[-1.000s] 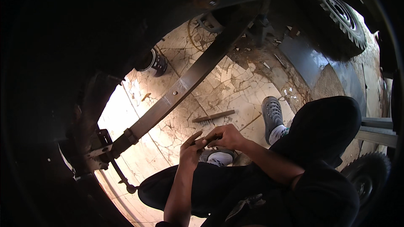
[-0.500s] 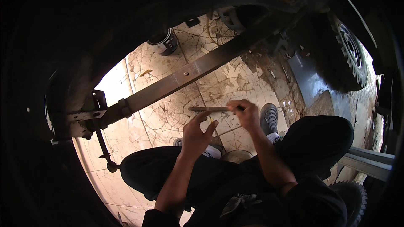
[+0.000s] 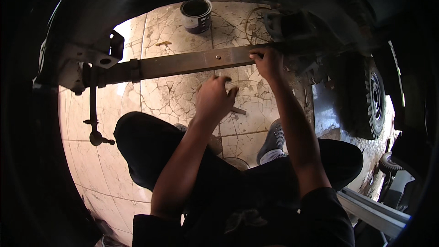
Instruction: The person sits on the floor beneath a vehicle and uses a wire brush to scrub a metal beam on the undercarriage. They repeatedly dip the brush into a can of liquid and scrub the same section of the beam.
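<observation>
A long flat steel bar (image 3: 178, 66) with a small round bolt head (image 3: 218, 57) in its face runs across in front of me. Against its right part, my right hand (image 3: 270, 64) has its thumb and forefinger pinched together; what is between them is too small to tell. My left hand (image 3: 212, 97) is below the bar with curled fingers, and its grip is mostly hidden. From under that hand sticks out the end of a brown brush handle (image 3: 238, 110). I cannot tell whether the brush is held or lies on the floor.
Beyond the bar an open paint can (image 3: 196, 18) stands on the cracked tile floor (image 3: 169, 93). A bracket (image 3: 109, 50) and a hanging rod with a ball end (image 3: 94, 123) are on the left. A treaded wheel (image 3: 376, 98) and grey metal rails (image 3: 375, 208) are on the right.
My right hand has let go of the brush handle and moved up to the bar. My left hand has turned and moved up a little. The view has shifted.
</observation>
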